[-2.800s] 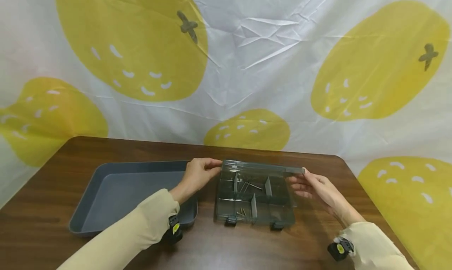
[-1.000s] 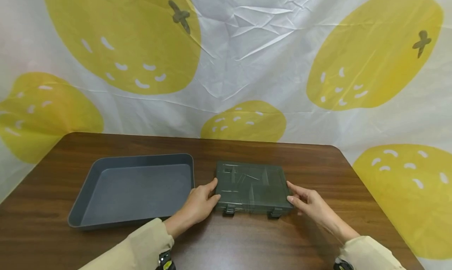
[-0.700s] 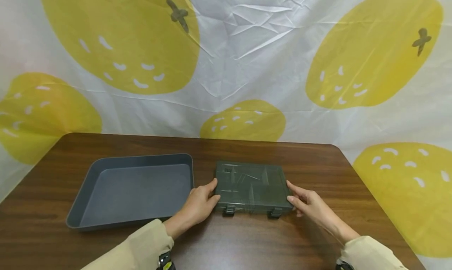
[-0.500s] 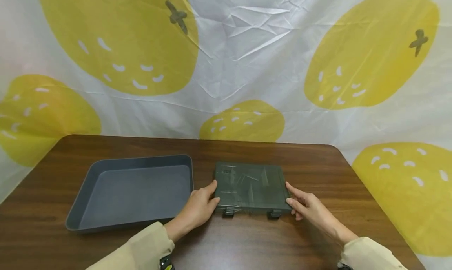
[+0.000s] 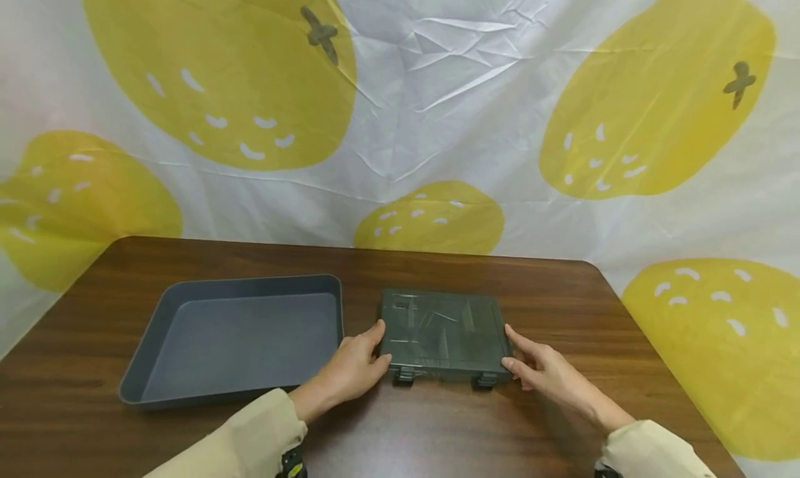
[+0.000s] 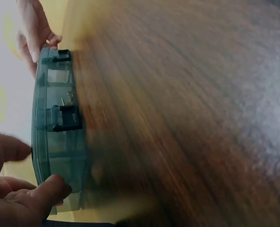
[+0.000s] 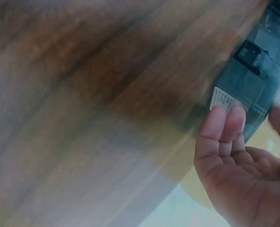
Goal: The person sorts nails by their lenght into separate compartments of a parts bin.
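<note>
A dark translucent organizer box (image 5: 440, 335) lies on the table with its lid down. Thin metal pieces and dividers show faintly through the lid. Two dark latches stick out from its front wall, as the left wrist view also shows. My left hand (image 5: 350, 367) holds the box's left end, index finger and thumb against it. On the opposite end, my right hand (image 5: 553, 377) holds the box, its thumb by the front right corner. In the right wrist view, two fingertips of that hand touch a white label (image 7: 221, 98) low on the end wall.
A grey rectangular tray (image 5: 250, 342) stands to the left, close to my left forearm, with nothing in it. The brown wooden table (image 5: 431, 436) ends at the back against a white cloth (image 5: 437, 144) printed with yellow fruit.
The lid was raised 2.8 seconds ago and has come down onto the box. Both hands have moved from the lid's upper edge to the box's ends. Lately they barely shift.
</note>
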The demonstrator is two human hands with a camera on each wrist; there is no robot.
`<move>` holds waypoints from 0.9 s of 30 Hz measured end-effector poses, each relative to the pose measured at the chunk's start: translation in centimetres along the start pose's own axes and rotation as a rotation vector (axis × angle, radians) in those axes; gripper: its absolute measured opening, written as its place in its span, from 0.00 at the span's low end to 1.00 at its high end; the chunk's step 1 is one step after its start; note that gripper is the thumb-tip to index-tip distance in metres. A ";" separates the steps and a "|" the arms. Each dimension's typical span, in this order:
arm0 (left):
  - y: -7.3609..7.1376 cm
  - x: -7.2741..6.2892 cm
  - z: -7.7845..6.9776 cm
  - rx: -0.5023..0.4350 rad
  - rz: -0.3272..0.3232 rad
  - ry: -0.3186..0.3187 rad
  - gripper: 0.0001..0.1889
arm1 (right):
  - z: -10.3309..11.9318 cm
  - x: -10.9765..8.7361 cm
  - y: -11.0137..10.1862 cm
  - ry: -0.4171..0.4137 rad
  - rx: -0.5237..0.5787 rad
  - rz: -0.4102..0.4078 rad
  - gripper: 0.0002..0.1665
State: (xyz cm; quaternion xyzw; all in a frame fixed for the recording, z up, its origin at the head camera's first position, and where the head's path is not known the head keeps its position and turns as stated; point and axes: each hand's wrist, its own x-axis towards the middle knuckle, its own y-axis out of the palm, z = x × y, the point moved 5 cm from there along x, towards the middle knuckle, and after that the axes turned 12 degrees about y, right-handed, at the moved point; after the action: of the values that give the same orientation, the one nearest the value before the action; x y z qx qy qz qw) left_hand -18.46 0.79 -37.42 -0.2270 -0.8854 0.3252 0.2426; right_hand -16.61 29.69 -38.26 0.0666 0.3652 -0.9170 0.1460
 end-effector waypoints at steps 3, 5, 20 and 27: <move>0.2 0.0 0.2 -0.038 0.019 -0.008 0.36 | 0.2 -0.1 0.1 0.012 -0.031 0.037 0.47; 0.3 0.1 0.3 -0.050 0.023 -0.014 0.40 | 0.3 0.0 0.2 0.000 -0.043 0.050 0.51; 1.7 -0.5 -0.4 0.262 -0.063 0.029 0.40 | 1.1 -0.1 1.0 -0.118 -0.346 -0.243 0.52; 2.0 -0.6 -0.3 0.309 -0.078 -0.015 0.40 | 1.0 0.0 1.5 -0.065 -0.381 -0.308 0.52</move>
State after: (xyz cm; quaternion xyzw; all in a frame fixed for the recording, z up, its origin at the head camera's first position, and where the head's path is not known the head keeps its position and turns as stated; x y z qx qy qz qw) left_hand -17.35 2.00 -38.76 -0.1500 -0.8346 0.4497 0.2805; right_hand -16.18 27.93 -38.52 -0.0478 0.5324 -0.8447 0.0263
